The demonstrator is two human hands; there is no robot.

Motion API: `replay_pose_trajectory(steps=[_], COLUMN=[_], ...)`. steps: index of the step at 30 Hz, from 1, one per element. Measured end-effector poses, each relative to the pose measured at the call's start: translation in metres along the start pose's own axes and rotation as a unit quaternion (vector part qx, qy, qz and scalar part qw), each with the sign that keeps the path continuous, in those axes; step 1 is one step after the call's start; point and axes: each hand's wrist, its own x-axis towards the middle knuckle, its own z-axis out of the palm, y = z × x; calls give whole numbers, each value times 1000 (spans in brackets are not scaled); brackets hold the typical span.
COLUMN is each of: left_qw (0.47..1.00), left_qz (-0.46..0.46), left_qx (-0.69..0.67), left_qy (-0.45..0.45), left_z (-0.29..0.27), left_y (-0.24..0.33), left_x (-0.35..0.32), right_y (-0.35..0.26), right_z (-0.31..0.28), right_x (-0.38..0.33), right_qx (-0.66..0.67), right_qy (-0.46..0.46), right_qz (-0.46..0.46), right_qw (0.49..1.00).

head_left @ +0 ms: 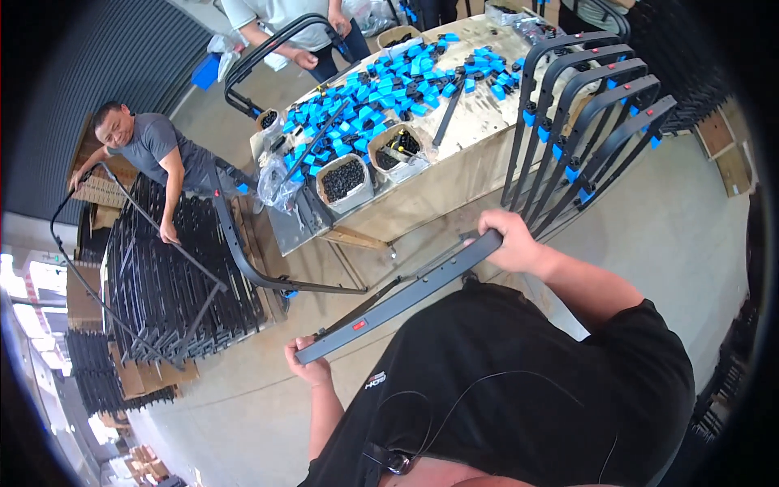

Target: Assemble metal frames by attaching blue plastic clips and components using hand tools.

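Observation:
A dark grey metal tube frame (398, 303) with a small red patch spans the space in front of my body, tilted up to the right. My left hand (308, 363) is closed around its lower left end. Gripping the upper right end is my right hand (510, 242), fingers wrapped over the tube. Thinner dark bars run behind the frame, partly hidden by it. Beyond my right hand, several similar bent tube frames (572, 105) with blue feet stand in a row against the workbench (454, 183).
Blue and black plastic parts (389, 81) are heaped on the bench, beside boxes of small black pieces (342, 179). At left, a person (166, 150) handles another frame over a stack of dark frames (174, 268). Another person (284, 32) stands behind the bench. One curved frame (243, 264) leans near the stack.

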Motion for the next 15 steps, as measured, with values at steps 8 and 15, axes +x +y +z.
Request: replay_pose_trajectory(steps=[8,15], left_qw=[998,981], left_qz=[-36,48], left_qx=[-35,154], left_qy=[-34,-105], left_z=[1,58], left_y=[3,53], left_x=[39,-7], right_y=[-32,-14], right_z=[27,-41], right_x=[-93,-130], right_qx=[-70,-55], right_qy=[95,152], right_qz=[2,63], right_qw=[993,985])
